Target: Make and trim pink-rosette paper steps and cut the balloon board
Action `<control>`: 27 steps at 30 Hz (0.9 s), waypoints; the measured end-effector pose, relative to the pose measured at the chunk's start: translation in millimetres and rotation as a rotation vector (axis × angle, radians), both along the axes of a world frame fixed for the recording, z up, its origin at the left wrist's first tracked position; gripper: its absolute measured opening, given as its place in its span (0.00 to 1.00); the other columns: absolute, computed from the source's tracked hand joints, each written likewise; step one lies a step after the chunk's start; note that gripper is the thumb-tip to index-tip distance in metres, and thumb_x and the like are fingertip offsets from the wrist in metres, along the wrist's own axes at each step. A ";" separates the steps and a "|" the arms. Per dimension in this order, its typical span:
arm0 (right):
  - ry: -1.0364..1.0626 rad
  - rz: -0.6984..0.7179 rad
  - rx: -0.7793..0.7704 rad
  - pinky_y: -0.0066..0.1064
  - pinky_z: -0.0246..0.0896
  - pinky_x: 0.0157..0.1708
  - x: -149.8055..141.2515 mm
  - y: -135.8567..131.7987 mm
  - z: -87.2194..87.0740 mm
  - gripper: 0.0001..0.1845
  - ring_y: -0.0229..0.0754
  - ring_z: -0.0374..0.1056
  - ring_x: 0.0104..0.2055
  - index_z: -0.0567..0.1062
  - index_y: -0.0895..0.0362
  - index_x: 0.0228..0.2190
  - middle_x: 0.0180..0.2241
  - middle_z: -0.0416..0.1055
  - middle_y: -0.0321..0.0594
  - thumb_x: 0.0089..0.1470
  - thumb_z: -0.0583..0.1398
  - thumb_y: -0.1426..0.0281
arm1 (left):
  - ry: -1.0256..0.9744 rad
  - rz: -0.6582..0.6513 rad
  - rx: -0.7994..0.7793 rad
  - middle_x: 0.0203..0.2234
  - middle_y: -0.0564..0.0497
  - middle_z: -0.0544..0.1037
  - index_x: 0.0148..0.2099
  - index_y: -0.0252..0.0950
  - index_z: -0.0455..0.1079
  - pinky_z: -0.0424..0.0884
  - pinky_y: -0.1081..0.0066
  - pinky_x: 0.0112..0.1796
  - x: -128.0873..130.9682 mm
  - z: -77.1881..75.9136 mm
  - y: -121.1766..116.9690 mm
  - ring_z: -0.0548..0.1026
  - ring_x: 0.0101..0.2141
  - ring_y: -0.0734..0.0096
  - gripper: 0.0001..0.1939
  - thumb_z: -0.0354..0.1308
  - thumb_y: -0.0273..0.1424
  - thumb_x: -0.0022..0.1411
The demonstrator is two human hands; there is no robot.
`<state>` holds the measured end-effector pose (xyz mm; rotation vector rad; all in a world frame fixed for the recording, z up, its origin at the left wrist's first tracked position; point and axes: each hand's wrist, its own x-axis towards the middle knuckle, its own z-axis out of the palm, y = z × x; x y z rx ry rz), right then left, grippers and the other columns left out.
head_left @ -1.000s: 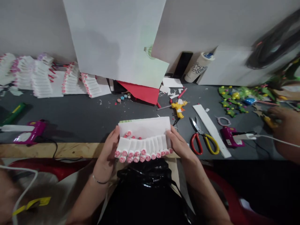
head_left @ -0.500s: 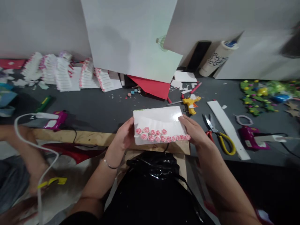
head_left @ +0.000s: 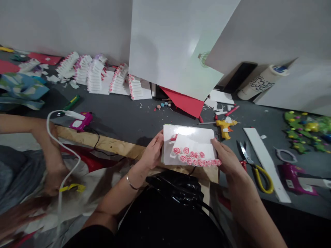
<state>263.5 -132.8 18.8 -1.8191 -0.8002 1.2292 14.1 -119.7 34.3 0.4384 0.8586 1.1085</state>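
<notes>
I hold a white card with a row of several small pink-and-white rolled paper pieces along its near edge, just above the table's wooden front edge. My left hand grips the card's left side, fingers curled around it. On the right side, my right hand closes on the card near the end of the row. A black plastic bag lies in my lap below the card.
On the dark table lie a yellow glue gun, red-and-yellow scissors, a white strip, two magenta glue guns, stacks of similar white pieces, red paper, green decorations. A person's arm with a white cable is at left.
The view has swung left and tilted. The card has moved slightly right and turned flatter toward me; the person at left has come further into view.
</notes>
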 end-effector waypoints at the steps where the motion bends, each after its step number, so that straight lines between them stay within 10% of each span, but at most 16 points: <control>1: -0.041 -0.010 0.010 0.32 0.66 0.29 -0.6 -2.1 -0.1 0.23 0.45 0.71 0.31 0.79 0.55 0.28 0.29 0.79 0.37 0.46 0.63 0.47 | 0.004 0.035 0.023 0.50 0.46 0.79 0.54 0.40 0.73 0.72 0.61 0.50 1.0 -0.8 -1.9 0.75 0.53 0.54 0.25 0.65 0.44 0.57; 8: -0.138 0.021 0.055 0.38 0.70 0.42 0.4 -16.0 1.3 0.20 0.52 0.74 0.45 0.82 0.50 0.33 0.37 0.81 0.39 0.47 0.64 0.50 | 0.160 0.105 0.135 0.51 0.45 0.79 0.53 0.40 0.74 0.70 0.69 0.49 -5.1 -12.7 -8.4 0.74 0.52 0.59 0.22 0.64 0.43 0.58; 27: 0.100 0.107 -0.054 0.35 0.73 0.37 9.9 -31.9 -4.3 0.22 0.49 0.75 0.38 0.83 0.51 0.39 0.37 0.81 0.38 0.45 0.68 0.52 | 0.360 0.014 0.120 0.23 0.54 0.70 0.34 0.36 0.71 0.61 0.74 0.25 -9.0 -7.7 -7.7 0.64 0.24 0.75 0.26 0.60 0.57 0.54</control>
